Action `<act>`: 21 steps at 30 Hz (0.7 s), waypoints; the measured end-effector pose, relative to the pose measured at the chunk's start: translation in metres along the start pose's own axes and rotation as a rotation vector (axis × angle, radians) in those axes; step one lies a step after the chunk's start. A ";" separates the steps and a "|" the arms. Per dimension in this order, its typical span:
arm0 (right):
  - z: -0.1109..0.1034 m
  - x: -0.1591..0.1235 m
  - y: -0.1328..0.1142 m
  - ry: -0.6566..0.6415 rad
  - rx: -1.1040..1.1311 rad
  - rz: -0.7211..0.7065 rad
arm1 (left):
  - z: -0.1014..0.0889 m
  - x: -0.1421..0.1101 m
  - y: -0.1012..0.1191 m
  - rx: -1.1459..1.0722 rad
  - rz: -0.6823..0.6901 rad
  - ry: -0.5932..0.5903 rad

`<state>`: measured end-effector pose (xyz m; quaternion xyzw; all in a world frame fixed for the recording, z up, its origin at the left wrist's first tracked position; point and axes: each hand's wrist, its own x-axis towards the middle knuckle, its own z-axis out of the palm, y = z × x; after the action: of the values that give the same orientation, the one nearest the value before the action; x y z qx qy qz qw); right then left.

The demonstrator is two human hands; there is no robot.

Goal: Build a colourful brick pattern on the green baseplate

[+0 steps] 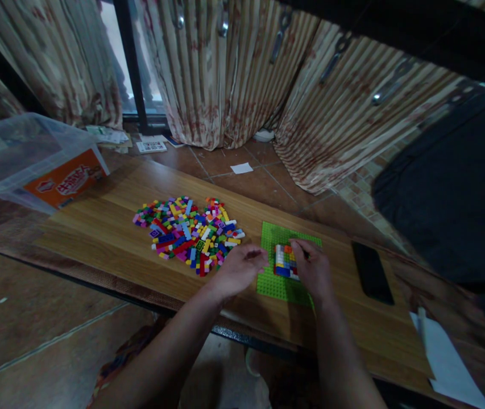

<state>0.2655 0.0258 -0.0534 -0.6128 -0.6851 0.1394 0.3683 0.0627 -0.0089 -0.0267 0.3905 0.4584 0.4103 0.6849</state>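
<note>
A green baseplate (278,234) lies on the wooden table (110,233), and a small block of stacked coloured bricks (284,261) stands on it. My right hand (313,267) rests on the plate's right side, fingers curled against the top of that block. My left hand (242,268) sits at the plate's left edge with its fingers curled; what they hold, if anything, is hidden. A spread pile of loose coloured bricks (189,233) lies to the left of my left hand.
A black phone (372,272) lies flat to the right of the plate. A clear plastic bin (33,159) with an orange label stands at the table's far left. White paper (449,358) lies at the near right corner. Curtains hang behind the table.
</note>
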 end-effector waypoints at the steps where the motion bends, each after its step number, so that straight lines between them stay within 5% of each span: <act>1: 0.002 0.001 0.000 -0.003 -0.002 0.008 | 0.000 0.000 0.000 0.001 -0.001 -0.005; 21: -0.001 0.011 0.002 -0.125 0.178 0.229 | -0.003 0.001 -0.003 0.004 0.021 0.014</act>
<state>0.2678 0.0358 -0.0503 -0.6420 -0.6171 0.2786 0.3597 0.0603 -0.0087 -0.0306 0.3936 0.4599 0.4194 0.6765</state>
